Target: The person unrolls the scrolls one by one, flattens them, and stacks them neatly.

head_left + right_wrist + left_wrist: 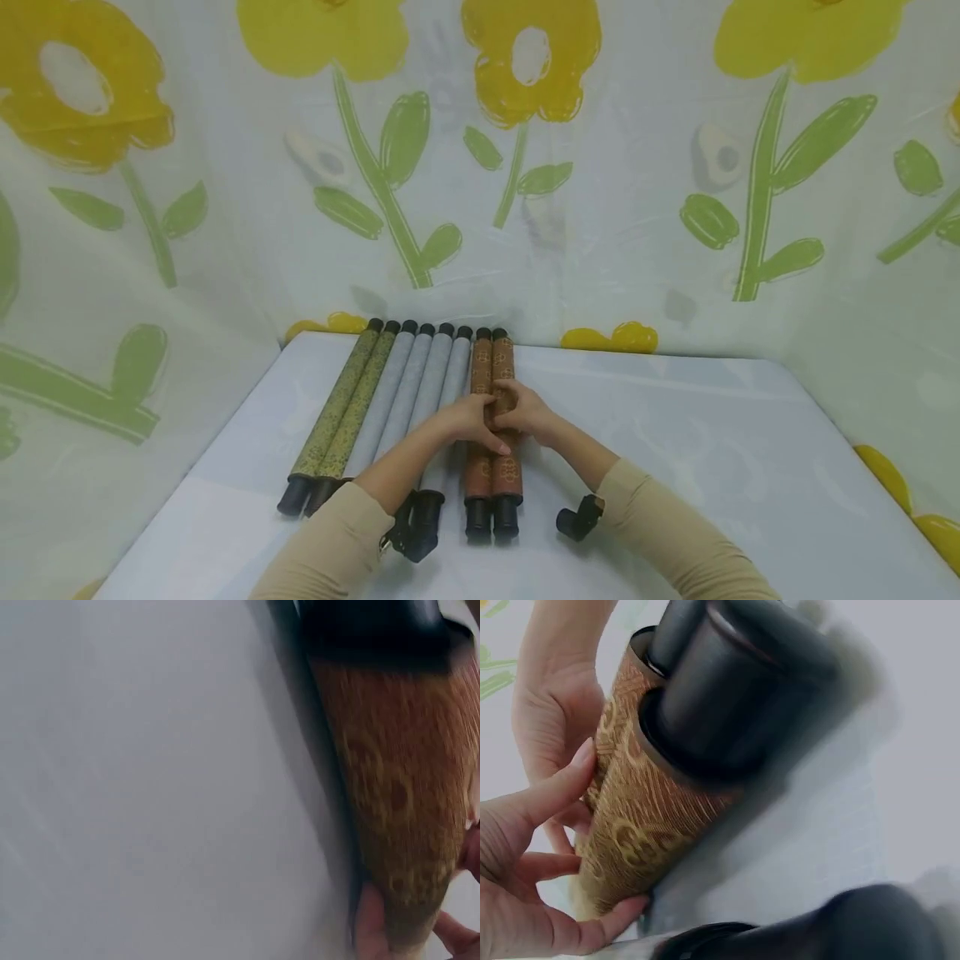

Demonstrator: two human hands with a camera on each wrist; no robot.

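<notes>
Between left grip point(474, 419) and right grip point(527, 412), two brown rolls point(507, 473) lie held mid-length.

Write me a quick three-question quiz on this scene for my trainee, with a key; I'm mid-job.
1. How many grey rolls lie in the row?
2. True or false: the grey rolls lie between the green rolls and the brown rolls.
3. Fill in: the left hand and right hand both hold the ____ rolls.

Key: 1. Four. 2. True. 3. Brown.
</notes>
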